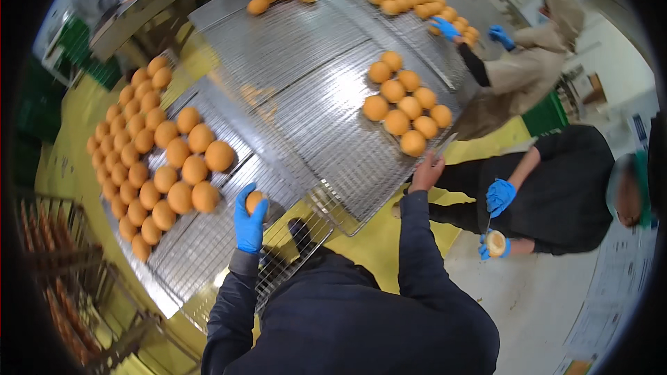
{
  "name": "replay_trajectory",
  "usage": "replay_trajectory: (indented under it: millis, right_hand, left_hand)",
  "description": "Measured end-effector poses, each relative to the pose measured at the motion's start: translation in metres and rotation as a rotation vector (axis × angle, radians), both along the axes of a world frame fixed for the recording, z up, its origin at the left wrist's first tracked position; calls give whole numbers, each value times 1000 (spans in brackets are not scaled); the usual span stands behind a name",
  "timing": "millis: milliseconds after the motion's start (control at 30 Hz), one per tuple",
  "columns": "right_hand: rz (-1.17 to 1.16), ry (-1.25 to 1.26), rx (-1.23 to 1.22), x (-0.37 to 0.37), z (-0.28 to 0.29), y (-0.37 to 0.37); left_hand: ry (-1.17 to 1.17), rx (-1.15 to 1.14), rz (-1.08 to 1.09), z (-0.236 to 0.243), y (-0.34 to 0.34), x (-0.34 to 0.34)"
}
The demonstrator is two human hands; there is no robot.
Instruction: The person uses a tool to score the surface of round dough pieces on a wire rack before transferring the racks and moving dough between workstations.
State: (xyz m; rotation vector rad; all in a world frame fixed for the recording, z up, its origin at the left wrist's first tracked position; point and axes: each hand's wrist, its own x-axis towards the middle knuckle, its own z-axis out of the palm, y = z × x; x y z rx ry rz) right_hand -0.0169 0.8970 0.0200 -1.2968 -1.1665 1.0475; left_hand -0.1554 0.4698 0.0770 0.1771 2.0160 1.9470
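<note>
Beside the central silver wire rack (313,118), the blue-gloved left hand (249,226) is holding a round golden-brown bun (256,201), the bare right hand (426,172) a slim metal blade (447,144).

Holds a round brown bun (255,201) in the blue-gloved left hand (248,225), beside rows of buns (180,196) on the left. Grips a thin blade (448,142) in the bare right hand (426,172), near a bun cluster (410,107) on a wire rack (319,121).

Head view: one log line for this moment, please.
blue-gloved left hand: holding round orange bun; bare right hand: holding slim grey tool; ahead: round orange buns on silver wire rack
</note>
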Motion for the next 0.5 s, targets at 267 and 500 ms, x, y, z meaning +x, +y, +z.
replay_trajectory:
  millis: [267, 500]
  right_hand:
    - [1170, -367, 91, -36, 83, -218]
    - [1631, -393, 398, -65, 161, -301]
  left_hand:
    - [-725, 868, 216, 52, -50, 28]
    - [-650, 883, 344, 62, -68, 56]
